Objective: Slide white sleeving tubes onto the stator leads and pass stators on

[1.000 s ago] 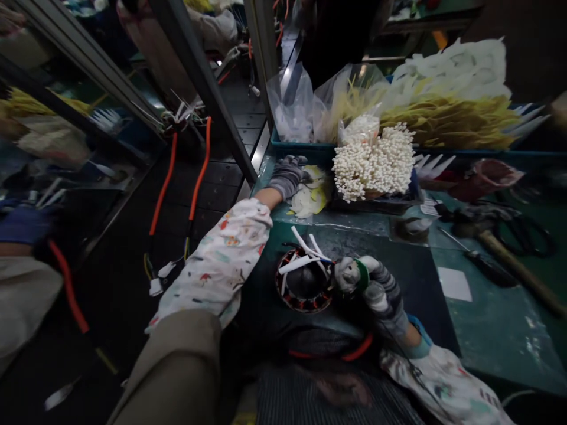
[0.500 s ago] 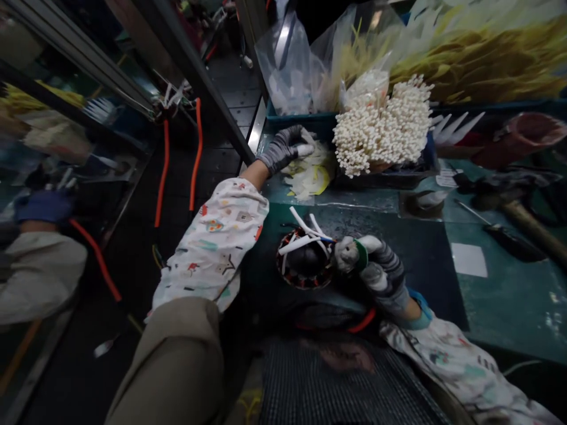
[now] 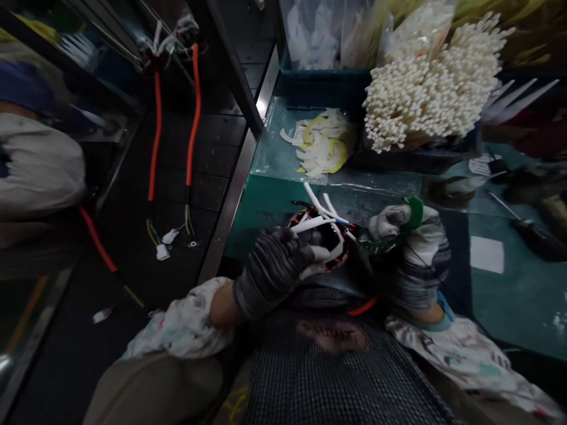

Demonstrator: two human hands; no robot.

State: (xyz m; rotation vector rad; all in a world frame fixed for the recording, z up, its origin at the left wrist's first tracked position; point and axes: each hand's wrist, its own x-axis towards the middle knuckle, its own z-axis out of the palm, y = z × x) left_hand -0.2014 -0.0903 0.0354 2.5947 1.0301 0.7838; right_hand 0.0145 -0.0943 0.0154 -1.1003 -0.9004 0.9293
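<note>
In front of my body lies a round motor stator [image 3: 339, 260] with copper windings, partly hidden by my left hand. White sleeved wires [image 3: 315, 199] stick up from its far side. My left hand [image 3: 283, 262], in a grey striped glove, is at its near left with a curved white strip [image 3: 335, 247] pinched at the fingertips, over the stator. To the right, my right hand [image 3: 411, 248], gloved too, is closed around a curved green piece [image 3: 415, 213] that looks like a circuit board. A pile of white and yellow strips [image 3: 323, 150] lies beyond the stator.
A bundle of thin white-tipped sleeves [image 3: 425, 88] stands behind, beside a bin [image 3: 325, 81] holding bags. A screwdriver [image 3: 534, 233] and a white label [image 3: 487, 254] lie right. Orange cables [image 3: 194, 118] hang over the dark conveyor on the left. Another person's sleeve [image 3: 39, 168] shows far left.
My left hand has come back from the strip pile to the stator, bringing a white strip. My right hand has moved slightly right with the green piece. The view has tilted down.
</note>
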